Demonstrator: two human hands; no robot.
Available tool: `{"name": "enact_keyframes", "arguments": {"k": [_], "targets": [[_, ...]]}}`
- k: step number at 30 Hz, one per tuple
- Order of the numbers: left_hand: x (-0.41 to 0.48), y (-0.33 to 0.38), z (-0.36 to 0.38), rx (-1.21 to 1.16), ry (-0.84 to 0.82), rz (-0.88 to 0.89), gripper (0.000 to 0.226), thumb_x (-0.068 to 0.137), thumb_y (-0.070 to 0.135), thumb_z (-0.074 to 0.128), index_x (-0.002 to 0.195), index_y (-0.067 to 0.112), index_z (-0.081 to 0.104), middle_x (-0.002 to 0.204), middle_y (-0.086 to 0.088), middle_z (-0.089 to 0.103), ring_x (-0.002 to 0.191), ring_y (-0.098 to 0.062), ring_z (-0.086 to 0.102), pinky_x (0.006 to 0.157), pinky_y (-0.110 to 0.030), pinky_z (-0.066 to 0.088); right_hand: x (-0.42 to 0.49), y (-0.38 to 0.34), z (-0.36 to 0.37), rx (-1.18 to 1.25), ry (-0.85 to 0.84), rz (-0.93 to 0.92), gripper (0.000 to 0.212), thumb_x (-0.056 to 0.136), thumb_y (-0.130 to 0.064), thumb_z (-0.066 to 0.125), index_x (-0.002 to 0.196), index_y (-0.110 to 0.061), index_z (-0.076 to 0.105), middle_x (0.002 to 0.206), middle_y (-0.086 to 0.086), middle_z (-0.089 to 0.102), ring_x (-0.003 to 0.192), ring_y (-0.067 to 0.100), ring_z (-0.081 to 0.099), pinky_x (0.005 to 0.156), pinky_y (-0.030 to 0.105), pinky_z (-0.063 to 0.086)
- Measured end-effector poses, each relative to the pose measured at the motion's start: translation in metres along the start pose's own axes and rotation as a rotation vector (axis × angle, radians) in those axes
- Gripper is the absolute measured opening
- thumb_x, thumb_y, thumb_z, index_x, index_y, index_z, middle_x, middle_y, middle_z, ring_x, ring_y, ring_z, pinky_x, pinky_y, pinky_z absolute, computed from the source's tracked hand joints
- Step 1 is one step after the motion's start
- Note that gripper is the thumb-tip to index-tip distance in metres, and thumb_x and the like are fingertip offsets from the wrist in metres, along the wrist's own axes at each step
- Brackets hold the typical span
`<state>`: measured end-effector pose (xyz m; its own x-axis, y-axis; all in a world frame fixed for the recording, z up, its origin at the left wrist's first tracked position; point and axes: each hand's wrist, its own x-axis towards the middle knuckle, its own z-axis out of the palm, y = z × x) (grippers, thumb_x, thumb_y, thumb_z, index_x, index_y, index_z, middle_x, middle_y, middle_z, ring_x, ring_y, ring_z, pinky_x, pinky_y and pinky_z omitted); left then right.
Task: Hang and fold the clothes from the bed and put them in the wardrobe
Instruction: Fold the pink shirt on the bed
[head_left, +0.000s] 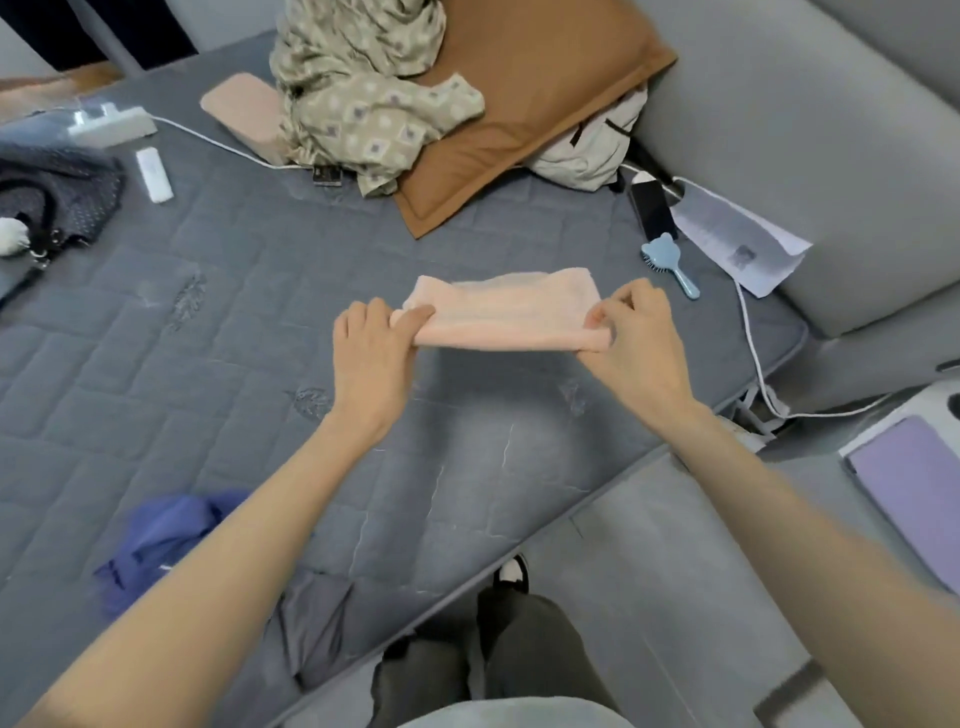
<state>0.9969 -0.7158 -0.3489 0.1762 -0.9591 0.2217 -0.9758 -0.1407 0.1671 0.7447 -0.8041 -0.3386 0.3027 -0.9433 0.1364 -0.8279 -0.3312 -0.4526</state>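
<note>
- Gripping both ends now: our left hand pinches the left end of the pink folded garment, thumb on top and fingers curled beneath.
- Our right hand pinches the right end the same way, fingertips bunched on the corner.
- The garment sits straight ahead of us over the middle of the grey quilted mattress, stretched taut between the two hands. We cannot tell whether its underside touches the mattress.
- Here's the key line: its long axis runs left to right, squarely across our body, with one hand at each end and neither one nearer than the other.
- That, we judge, sets up the next fold end to end, one hand carrying its end across to meet the other.
- More work waits: a blue-purple garment lies crumpled near our left forearm, and a patterned heap of fabric rests against the brown pillow, well beyond the hands.
</note>
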Motion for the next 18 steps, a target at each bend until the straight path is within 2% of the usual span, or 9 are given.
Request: {"name": "enact_keyframes", "arguments": {"k": [3, 6, 8, 11, 13, 16, 18], "targets": [[-0.02, 0.009, 0.029, -0.006, -0.097, 0.008, 0.04, 0.085, 0.0, 0.059, 0.119, 0.019, 0.067, 0.084, -0.017, 0.052, 0.082, -0.033, 0.048, 0.081, -0.044, 0.034, -0.023, 0.031, 0.026, -0.018, -0.145, -0.061, 0.024, 0.069, -0.008, 0.071, 0.09, -0.005, 0.061, 0.113, 0.01, 0.057, 0.107, 0.032, 0.047, 0.072, 0.041, 0.05], [-0.052, 0.013, 0.067, 0.065, -0.39, -0.03, 0.045, 0.092, 0.009, 0.051, 0.13, 0.032, 0.056, 0.102, -0.009, 0.052, 0.1, -0.028, 0.045, 0.093, -0.035, 0.025, -0.056, 0.052, 0.062, -0.064, -0.405, -0.001, 0.018, 0.074, -0.011, 0.062, 0.09, -0.009, 0.055, 0.098, 0.01, 0.057, 0.102, 0.032, 0.051, 0.08, 0.042, 0.047], [-0.079, 0.013, 0.093, 0.088, -0.565, -0.054, 0.045, 0.095, 0.015, 0.047, 0.134, 0.037, 0.05, 0.112, -0.004, 0.051, 0.11, -0.026, 0.043, 0.095, -0.032, 0.024, -0.084, 0.063, 0.086, -0.124, -0.608, 0.034, 0.013, 0.079, -0.012, 0.056, 0.091, -0.011, 0.051, 0.099, 0.011, 0.055, 0.099, 0.033, 0.052, 0.082, 0.041, 0.043], [-0.119, 0.013, 0.123, 0.086, -0.8, -0.093, 0.041, 0.097, 0.02, 0.046, 0.135, 0.035, 0.047, 0.12, -0.005, 0.048, 0.118, -0.026, 0.039, 0.093, -0.032, 0.03, -0.127, 0.072, 0.109, -0.081, -0.846, 0.121, 0.016, 0.085, -0.009, 0.053, 0.09, -0.015, 0.038, 0.105, 0.015, 0.057, 0.096, 0.033, 0.053, 0.073, 0.034, 0.033], [-0.141, 0.011, 0.137, 0.089, -0.904, -0.105, 0.037, 0.097, 0.026, 0.048, 0.134, 0.03, 0.049, 0.123, -0.009, 0.045, 0.118, -0.028, 0.038, 0.092, -0.033, 0.036, -0.149, 0.076, 0.116, -0.006, -0.911, 0.211, 0.02, 0.088, -0.008, 0.053, 0.091, -0.013, 0.033, 0.102, 0.016, 0.057, 0.087, 0.031, 0.052, 0.062, 0.029, 0.023], [-0.153, 0.001, 0.147, -0.037, -0.916, -0.182, 0.032, 0.093, 0.032, 0.057, 0.124, 0.024, 0.057, 0.128, -0.007, 0.04, 0.116, -0.031, 0.04, 0.092, -0.035, 0.04, -0.165, 0.075, 0.121, 0.077, -0.876, 0.334, 0.021, 0.087, -0.009, 0.053, 0.092, -0.011, 0.033, 0.088, 0.01, 0.05, 0.076, 0.024, 0.045, 0.06, 0.032, 0.024], [-0.146, -0.006, 0.152, -0.203, -0.85, -0.258, 0.027, 0.09, 0.032, 0.062, 0.115, 0.022, 0.062, 0.126, -0.003, 0.055, 0.116, -0.03, 0.05, 0.096, -0.036, 0.035, -0.163, 0.075, 0.125, 0.18, -0.781, 0.459, 0.019, 0.087, -0.009, 0.054, 0.093, -0.01, 0.036, 0.084, 0.006, 0.05, 0.072, 0.023, 0.045, 0.057, 0.034, 0.027]]}}
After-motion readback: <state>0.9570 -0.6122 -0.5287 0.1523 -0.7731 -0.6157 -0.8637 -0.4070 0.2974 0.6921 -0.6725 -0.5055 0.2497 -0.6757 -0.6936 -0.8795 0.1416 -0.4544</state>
